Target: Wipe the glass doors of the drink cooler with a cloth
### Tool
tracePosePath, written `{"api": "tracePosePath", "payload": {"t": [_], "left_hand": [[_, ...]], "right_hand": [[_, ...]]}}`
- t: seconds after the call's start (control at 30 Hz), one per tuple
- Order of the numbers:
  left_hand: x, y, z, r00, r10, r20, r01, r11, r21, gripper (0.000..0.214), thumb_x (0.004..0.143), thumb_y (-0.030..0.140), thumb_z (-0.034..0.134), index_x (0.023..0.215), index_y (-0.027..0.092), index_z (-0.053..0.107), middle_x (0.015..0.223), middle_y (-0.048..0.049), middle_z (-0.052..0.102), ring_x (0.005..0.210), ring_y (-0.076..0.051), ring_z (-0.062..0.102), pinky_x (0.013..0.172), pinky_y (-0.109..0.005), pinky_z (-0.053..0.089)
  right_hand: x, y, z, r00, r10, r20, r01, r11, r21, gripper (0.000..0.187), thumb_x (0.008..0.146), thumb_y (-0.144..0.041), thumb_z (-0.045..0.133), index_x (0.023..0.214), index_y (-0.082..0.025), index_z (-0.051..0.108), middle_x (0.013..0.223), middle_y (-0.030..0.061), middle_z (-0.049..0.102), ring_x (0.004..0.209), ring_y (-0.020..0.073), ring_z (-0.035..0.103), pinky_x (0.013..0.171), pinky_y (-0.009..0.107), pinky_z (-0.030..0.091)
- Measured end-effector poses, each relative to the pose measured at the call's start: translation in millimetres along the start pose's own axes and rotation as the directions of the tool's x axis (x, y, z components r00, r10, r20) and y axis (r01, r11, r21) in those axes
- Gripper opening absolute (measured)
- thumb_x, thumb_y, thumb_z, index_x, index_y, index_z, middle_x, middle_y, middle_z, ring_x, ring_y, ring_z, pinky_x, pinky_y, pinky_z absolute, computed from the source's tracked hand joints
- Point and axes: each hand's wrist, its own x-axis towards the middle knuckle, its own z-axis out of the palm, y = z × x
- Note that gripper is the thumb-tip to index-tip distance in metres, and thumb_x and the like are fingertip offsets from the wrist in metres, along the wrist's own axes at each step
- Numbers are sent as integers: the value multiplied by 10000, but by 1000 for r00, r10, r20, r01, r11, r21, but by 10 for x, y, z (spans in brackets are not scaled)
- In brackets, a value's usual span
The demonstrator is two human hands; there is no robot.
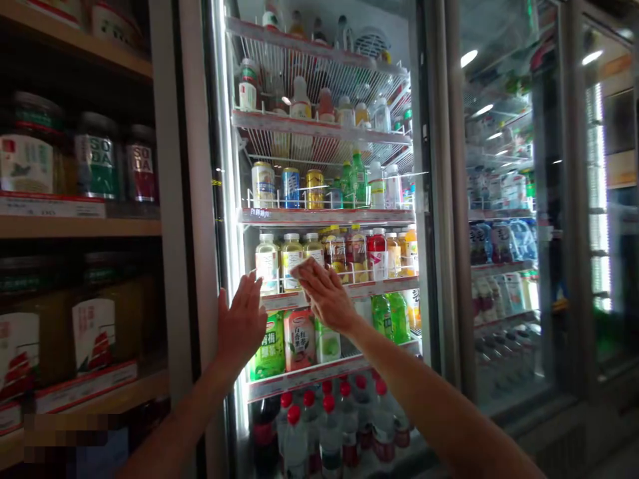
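My left hand (pixel 243 319) is raised at the left side of a lit drinks fridge, fingers stretched out and thumb apart, with nothing held. It is at the glass door (pixel 329 80) near the door's left frame; whether the palm touches is hard to see. My right hand (pixel 327 296) lies flat toward the glass in front of the middle shelves. Under its fingers shows the edge of a small pale cloth (pixel 301 268), mostly covered by the hand. Behind the glass are bottles with pale caps (pixel 267 263) and green cartons (pixel 268 346).
Wooden shelves (pixel 80 226) with jars and cans stand close on the left. A second glass-door fridge (pixel 504 266) adjoins on the right. Red-capped bottles (pixel 329 426) fill the fridge's bottom, and cans (pixel 290 187) stand on a higher shelf.
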Motion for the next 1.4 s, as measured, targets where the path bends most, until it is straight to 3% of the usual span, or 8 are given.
{"api": "tracePosePath", "payload": {"t": [0.23,0.43,0.53,0.73,0.87,1.03,1.17,1.4], "left_hand": [[-49,9,61,1000,-3,-3,3,1000,-25,589,826,152,353,1413,145,308,1434,-126,381,1355,-237,314,1143,-490,110],[-138,-43,-22,999,-32,7,32,998,-49,526,861,190,310,1381,116,343,1406,-152,423,1343,-227,340,1142,-491,119],[-216,-158,-129,997,-72,-9,71,997,-37,518,875,238,324,1374,101,335,1433,-171,377,1375,-230,272,1139,-475,152],[-266,-294,-302,998,-39,-53,38,999,-21,567,865,226,369,1409,121,251,1472,-170,306,1392,-225,226,1148,-456,133],[-215,-259,-323,990,0,-138,-4,1000,-26,606,852,214,404,1421,126,215,1474,-178,299,1394,-220,224,1150,-443,131],[-148,-209,-300,990,-19,-143,17,1000,-19,598,833,162,415,1405,137,246,1456,-170,340,1393,-204,227,1151,-436,149],[23,-135,-256,996,-56,-65,55,998,-18,602,811,153,432,1392,144,277,1472,-160,313,1395,-221,223,1148,-457,157],[681,66,-174,996,-87,-21,86,996,-36,607,844,275,437,1408,129,270,1512,-146,219,1411,-251,160,1150,-484,127]], "right_hand": [[-17,610,-34,744,550,-379,-576,816,52,602,877,-170,340,1466,-211,222,1511,90,273,1418,307,146,1061,585,273],[338,-316,149,996,55,-67,-50,997,64,640,851,-169,412,1463,-231,233,1515,-2,281,1440,222,31,1157,484,151],[529,-470,86,993,-117,-6,117,990,82,597,882,-183,382,1457,-249,237,1517,-40,270,1438,174,57,1176,441,88],[1043,-452,78,926,356,-129,-334,928,162,551,899,-190,344,1446,-184,281,1527,41,248,1436,264,42,1147,542,93],[1066,-760,187,992,-119,-41,124,978,166,582,865,-113,376,1430,-235,308,1515,-24,284,1435,180,77,1176,449,39],[790,-132,4,988,90,-122,-75,990,119,574,885,-170,380,1445,-229,270,1513,29,289,1425,225,137,1150,520,53],[640,393,-132,803,522,-289,-503,853,142,514,901,-224,329,1406,-131,358,1515,126,256,1416,315,121,1088,590,162],[283,393,-82,998,-13,-68,14,1000,16,542,866,-195,404,1402,-271,367,1477,1,359,1412,216,197,1145,482,188]]}}
